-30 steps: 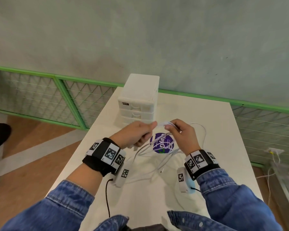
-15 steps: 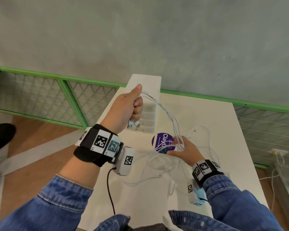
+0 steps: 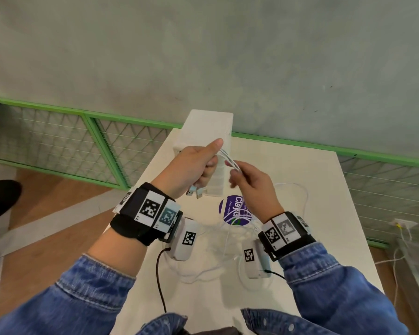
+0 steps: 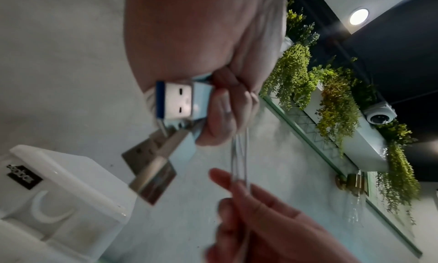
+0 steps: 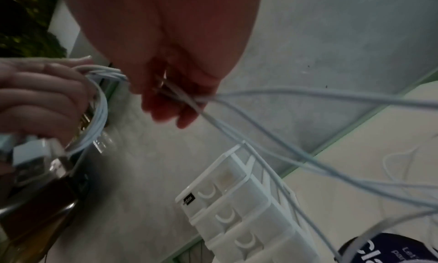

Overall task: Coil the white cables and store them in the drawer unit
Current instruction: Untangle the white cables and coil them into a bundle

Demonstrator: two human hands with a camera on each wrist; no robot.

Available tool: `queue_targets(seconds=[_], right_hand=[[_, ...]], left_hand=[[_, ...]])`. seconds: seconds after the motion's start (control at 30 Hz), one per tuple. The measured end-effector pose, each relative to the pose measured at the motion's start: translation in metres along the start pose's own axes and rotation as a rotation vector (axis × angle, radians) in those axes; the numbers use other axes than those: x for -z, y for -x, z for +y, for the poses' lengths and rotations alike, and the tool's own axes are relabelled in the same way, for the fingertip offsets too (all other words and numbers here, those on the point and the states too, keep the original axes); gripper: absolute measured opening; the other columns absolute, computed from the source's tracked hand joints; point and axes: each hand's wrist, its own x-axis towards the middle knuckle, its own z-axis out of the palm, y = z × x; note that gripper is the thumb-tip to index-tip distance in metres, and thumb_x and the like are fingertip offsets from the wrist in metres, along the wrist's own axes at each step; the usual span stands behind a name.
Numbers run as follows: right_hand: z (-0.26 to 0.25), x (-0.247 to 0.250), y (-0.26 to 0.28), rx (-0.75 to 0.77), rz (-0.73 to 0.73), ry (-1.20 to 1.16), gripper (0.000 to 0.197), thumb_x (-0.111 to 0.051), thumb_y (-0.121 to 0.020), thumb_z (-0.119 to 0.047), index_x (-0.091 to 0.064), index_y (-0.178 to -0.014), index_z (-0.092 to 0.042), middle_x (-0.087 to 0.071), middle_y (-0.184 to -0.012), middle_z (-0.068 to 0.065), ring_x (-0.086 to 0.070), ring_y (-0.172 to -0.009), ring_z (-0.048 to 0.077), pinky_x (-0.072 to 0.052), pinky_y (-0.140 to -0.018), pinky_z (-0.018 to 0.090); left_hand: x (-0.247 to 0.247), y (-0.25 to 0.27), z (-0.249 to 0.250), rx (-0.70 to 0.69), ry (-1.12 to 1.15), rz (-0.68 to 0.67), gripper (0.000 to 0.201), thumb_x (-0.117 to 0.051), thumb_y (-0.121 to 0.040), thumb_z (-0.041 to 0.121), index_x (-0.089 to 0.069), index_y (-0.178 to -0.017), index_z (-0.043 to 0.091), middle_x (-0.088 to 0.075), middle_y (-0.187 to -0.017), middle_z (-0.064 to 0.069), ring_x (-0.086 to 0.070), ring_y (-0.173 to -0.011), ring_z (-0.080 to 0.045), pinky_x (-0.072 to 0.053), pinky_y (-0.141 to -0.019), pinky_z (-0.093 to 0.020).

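My left hand (image 3: 212, 158) is raised in front of the white drawer unit (image 3: 207, 128) and grips a bundle of white cables (image 3: 230, 163). Their USB plugs (image 3: 194, 192) hang below its fist, and in the left wrist view the USB plugs (image 4: 176, 102) stick out past the curled fingers (image 4: 222, 120). Just to the right, my right hand (image 3: 236, 174) pinches the same strands. The white cables (image 5: 296, 96) run from my right hand (image 5: 173, 105) down to the table. More slack cable (image 3: 218, 240) lies tangled on the table (image 3: 324, 238). The drawer unit (image 5: 237, 210) shows three closed drawers.
A round purple sticker (image 3: 235, 209) lies on the table below my hands. A green mesh railing (image 3: 87, 141) runs behind and left of the table, in front of a grey wall. A white wire (image 3: 397, 252) hangs off to the right of the table.
My right hand has risen from the table near the sticker to the cables just beside my left hand. My left hand has dropped a little, still holding the bundle.
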Motion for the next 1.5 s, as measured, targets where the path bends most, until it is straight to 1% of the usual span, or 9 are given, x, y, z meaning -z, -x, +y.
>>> queue_targets(seconds=[0.4, 0.63, 0.77, 0.97, 1.1, 1.23, 1.33, 1.4, 1.5], right_hand=[[-0.010, 0.041, -0.026, 0.194, 0.129, 0.089, 0.018, -0.059, -0.085, -0.001, -0.071, -0.096, -0.010, -0.058, -0.067, -0.011, -0.052, -0.062, -0.005, -0.037, -0.065, 0.004], [0.033, 0.021, -0.026, 0.081, -0.051, 0.361, 0.019, -0.041, -0.092, -0.022, -0.057, -0.097, -0.014, -0.066, -0.082, 0.008, -0.060, -0.072, 0.029, -0.050, -0.070, 0.041], [0.049, -0.003, -0.006, -0.056, -0.214, 0.413, 0.043, -0.031, -0.091, -0.036, -0.049, -0.116, -0.006, -0.065, -0.092, 0.010, -0.061, -0.083, 0.031, -0.048, -0.075, 0.036], [0.069, -0.020, 0.030, -0.133, -0.318, 0.418, 0.017, -0.037, -0.098, -0.016, -0.050, -0.104, -0.008, -0.053, -0.075, -0.007, -0.047, -0.061, 0.010, -0.034, -0.064, 0.028], [0.068, -0.023, 0.046, -0.105, -0.314, 0.353, 0.013, -0.042, -0.096, -0.018, -0.054, -0.099, -0.014, -0.054, -0.071, 0.000, -0.050, -0.062, 0.018, -0.040, -0.063, 0.033], [0.060, -0.022, 0.050, -0.058, -0.332, 0.333, 0.013, -0.047, -0.095, -0.026, -0.058, -0.100, -0.023, -0.050, -0.060, -0.005, -0.048, -0.054, 0.012, -0.041, -0.061, 0.029], [0.049, -0.017, 0.046, 0.037, -0.230, 0.240, 0.019, -0.049, -0.091, -0.023, -0.065, -0.101, -0.020, -0.067, -0.084, -0.014, -0.061, -0.077, -0.003, -0.048, -0.074, 0.019], [0.041, -0.011, 0.041, 0.120, -0.148, 0.201, 0.022, -0.050, -0.090, -0.019, -0.067, -0.103, -0.016, -0.067, -0.091, -0.015, -0.059, -0.079, -0.011, -0.044, -0.073, 0.009], [0.030, -0.002, 0.031, 0.174, -0.077, 0.178, 0.022, -0.050, -0.090, -0.017, -0.067, -0.103, -0.020, -0.071, -0.088, -0.003, -0.063, -0.074, 0.009, -0.046, -0.070, 0.017]], left_hand=[[0.004, -0.005, -0.021, 0.220, 0.134, -0.266, 0.065, -0.017, -0.089, 0.068, -0.038, -0.057, 0.016, -0.027, -0.044, 0.008, -0.018, -0.037, -0.005, -0.014, -0.037, -0.016], [-0.022, 0.002, -0.016, 0.264, 0.329, -0.710, 0.062, -0.016, -0.092, 0.061, -0.042, -0.055, 0.018, -0.029, -0.042, 0.009, -0.018, -0.032, -0.002, -0.010, -0.039, -0.018], [-0.023, 0.000, 0.002, 0.089, 0.631, -0.609, 0.063, -0.015, -0.095, 0.054, -0.044, -0.053, 0.017, -0.018, -0.042, 0.008, -0.008, -0.036, -0.010, -0.018, -0.039, -0.017], [-0.028, -0.009, 0.008, -0.147, 0.809, -0.329, 0.053, -0.017, -0.099, 0.050, -0.040, -0.065, 0.016, -0.032, -0.047, 0.008, -0.020, -0.040, -0.008, -0.023, -0.046, -0.022], [-0.022, -0.019, 0.004, -0.308, 0.881, -0.046, 0.044, -0.018, -0.101, 0.042, -0.039, -0.074, 0.016, -0.037, -0.052, 0.007, -0.031, -0.043, -0.007, -0.029, -0.049, -0.022], [-0.011, -0.030, -0.015, -0.477, 0.507, 0.268, 0.035, -0.024, -0.102, 0.035, -0.038, -0.075, 0.016, -0.040, -0.058, 0.007, -0.035, -0.050, -0.009, -0.030, -0.053, -0.022], [-0.005, -0.028, -0.026, -0.607, -0.072, 0.386, 0.029, -0.032, -0.100, 0.026, -0.041, -0.077, 0.012, -0.037, -0.063, 0.003, -0.038, -0.052, -0.003, -0.033, -0.054, -0.021], [-0.002, -0.025, -0.034, -0.507, -0.500, 0.271, 0.031, -0.033, -0.102, 0.025, -0.045, -0.078, 0.010, -0.037, -0.061, 0.002, -0.039, -0.051, -0.004, -0.033, -0.056, -0.027], [-0.005, -0.020, -0.040, -0.217, -0.713, -0.008, 0.042, -0.034, -0.101, 0.032, -0.045, -0.067, 0.011, -0.043, -0.061, -0.003, -0.041, -0.054, -0.015, -0.034, -0.059, -0.029]])
